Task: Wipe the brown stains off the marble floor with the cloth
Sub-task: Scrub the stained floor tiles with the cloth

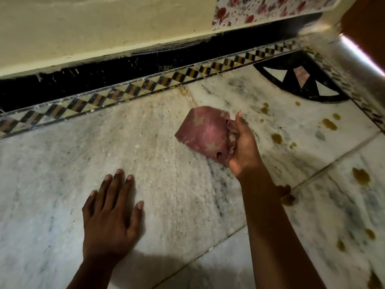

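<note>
This looked like a room in a home, down at floor level. White grey-veined marble floor (166,184) slabs ran to a cream painted wall (83,28) at twelve o'clock, with a black skirting (104,74) and an inlaid checkered border (145,86) beneath. At two o'clock lay a black-and-white inlaid medallion (300,80); a floral-patterned panel (270,9) hung at one o'clock.
</note>
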Tool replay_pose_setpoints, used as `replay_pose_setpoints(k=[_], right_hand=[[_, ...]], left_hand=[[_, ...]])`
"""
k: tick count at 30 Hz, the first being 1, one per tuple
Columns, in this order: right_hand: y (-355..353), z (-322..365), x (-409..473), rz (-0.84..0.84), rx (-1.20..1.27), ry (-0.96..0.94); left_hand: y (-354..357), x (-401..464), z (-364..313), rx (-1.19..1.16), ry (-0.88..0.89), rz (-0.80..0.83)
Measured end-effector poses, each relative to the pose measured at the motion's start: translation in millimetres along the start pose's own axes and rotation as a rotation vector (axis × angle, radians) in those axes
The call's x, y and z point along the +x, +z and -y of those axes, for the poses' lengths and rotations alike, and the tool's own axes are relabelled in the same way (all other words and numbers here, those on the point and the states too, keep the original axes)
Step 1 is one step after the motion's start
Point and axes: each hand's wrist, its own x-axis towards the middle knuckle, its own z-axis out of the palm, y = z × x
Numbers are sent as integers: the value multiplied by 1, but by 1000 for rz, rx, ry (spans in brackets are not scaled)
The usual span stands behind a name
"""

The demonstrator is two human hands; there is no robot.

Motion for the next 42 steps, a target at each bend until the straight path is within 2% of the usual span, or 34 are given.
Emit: replay_pose_setpoints(k=[4,6,8,10,13,17,21,25,27,29,30,32,35,37,42], right_hand=[[-22,-3,6,-342,-776,-147],[-29,-5,5,-442,-991,-252],[-28,-8,8,-454,-1149,-357],[-20,-12,13,-391,-1205,-423],[-4,-18,23,-317,-1282,-405],[7,-26,35,-370,-1336,-333],[6,-16,33,-352,-1204,-366],[-3,10,35,-270,-1001,-239],[-9,13,39,-341,-981,-227],[-6,6,40,-512,-1211,-318],[1,0,34,-541,-1292,-390],[16,-14,24,-348,-1306,-509],[25,-44,7,5,-1431,-389],[20,-59,0,29,-1532,-351],[24,-64,0,-86,-1490,-422]], left_hand=[[-4,0,-3,-28,-8,14],[-5,1,-3,-30,-7,11],[-5,1,-3,-31,-9,11],[-5,1,-3,-31,-10,11],[-4,1,-3,-30,-6,1],[-3,1,-2,-29,-10,3],[-4,1,-3,-29,-12,25],[-3,1,-2,-29,-4,12],[-2,0,-1,-31,-1,4],[-2,1,-1,-38,-1,-3],[-2,1,-1,-36,-3,-7],[-3,1,-2,-35,-4,-19],[-4,2,-2,-31,-2,-11],[-5,2,-4,-35,-5,-9],[-6,2,-5,-36,-1,-15]])
